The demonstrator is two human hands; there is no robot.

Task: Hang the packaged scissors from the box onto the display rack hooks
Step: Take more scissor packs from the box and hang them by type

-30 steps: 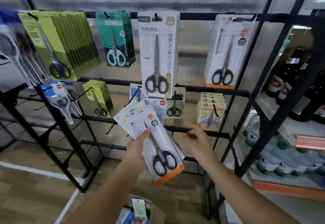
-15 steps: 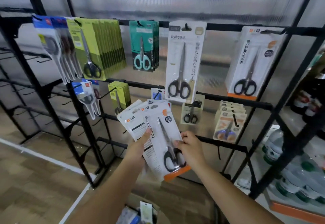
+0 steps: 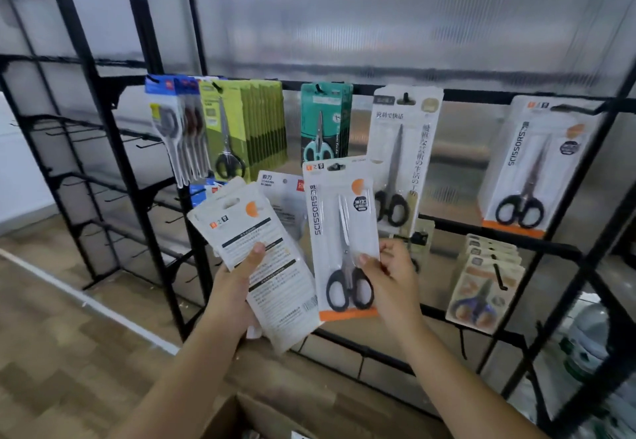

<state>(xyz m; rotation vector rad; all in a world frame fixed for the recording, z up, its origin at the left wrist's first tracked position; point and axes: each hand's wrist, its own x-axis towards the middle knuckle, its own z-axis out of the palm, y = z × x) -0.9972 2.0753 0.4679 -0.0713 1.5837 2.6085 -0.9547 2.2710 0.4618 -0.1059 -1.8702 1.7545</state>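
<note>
The display rack (image 3: 344, 89) already carries many hung packs. The right hand (image 3: 389, 280) pinches one scissors pack (image 3: 339, 239) upright, unhung, with its matching pack (image 3: 537, 163) hooked at two o'clock. The left hand (image 3: 237, 287) grips a waiting stack (image 3: 265, 266); the box (image 3: 241, 418) sits at six o'clock.

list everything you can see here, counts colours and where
display rack: one, black metal, across the view
white pack with orange strip: one, black-handled scissors, in right hand
white packs: a fan, count unclear, backs showing, in left hand
matching white pack: top row, far right
tall white pack: one, top row, centre
teal packs: a few, top row
green packs: many, top row, left
blue-topped packs: several, far left
beige packs: several, lower right
cardboard box: one, brown, bottom edge
left hand; right hand
</note>
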